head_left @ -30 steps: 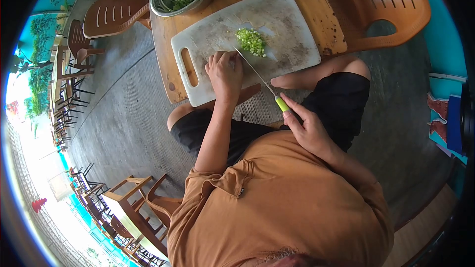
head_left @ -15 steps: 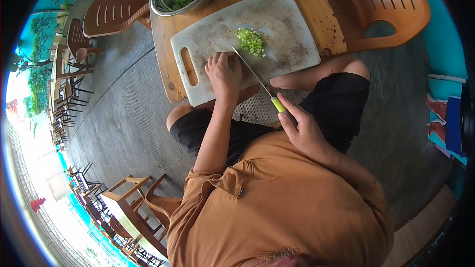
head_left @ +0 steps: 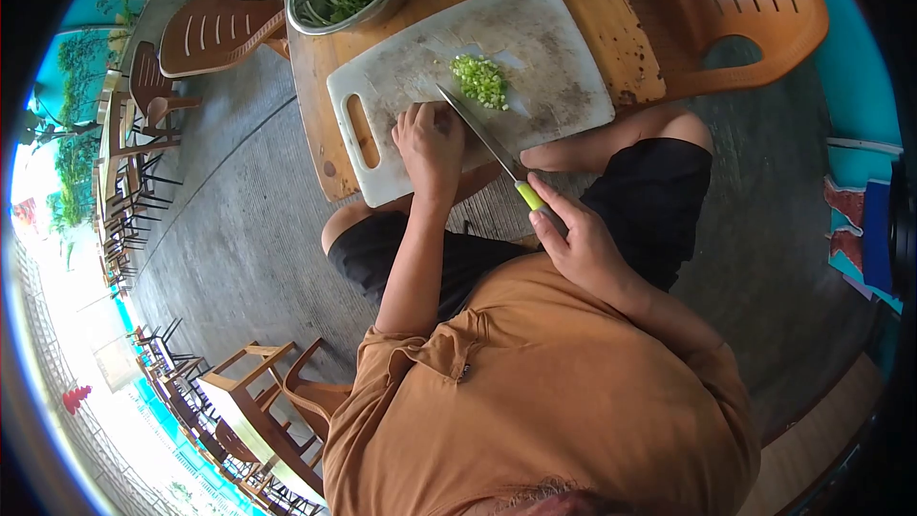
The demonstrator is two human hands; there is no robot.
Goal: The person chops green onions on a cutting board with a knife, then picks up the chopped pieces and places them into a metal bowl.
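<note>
My right hand (head_left: 578, 247) is wrapped round the green-and-grey handle of a kitchen knife (head_left: 484, 139). The blade slants up and left over the near edge of a white cutting board (head_left: 401, 57), its tip beside my left hand. My left hand (head_left: 429, 145) rests on the board with its fingers curled under; whatever they pinch is hidden beneath them. A small heap of chopped green vegetable (head_left: 479, 82), pale green and finely cut, lies on the board just beyond the blade.
A metal bowl (head_left: 298, 10) of leafy greens and pale strips stands on the wooden table (head_left: 626, 48) past the board's far left corner. An orange chair (head_left: 764, 0) is against the table's right side; a brown chair (head_left: 215, 29) stands at the left.
The knife and my right hand have shifted slightly left and up, bringing the tip closer to my left fingers. My left hand stays in about the same spot on the board.
</note>
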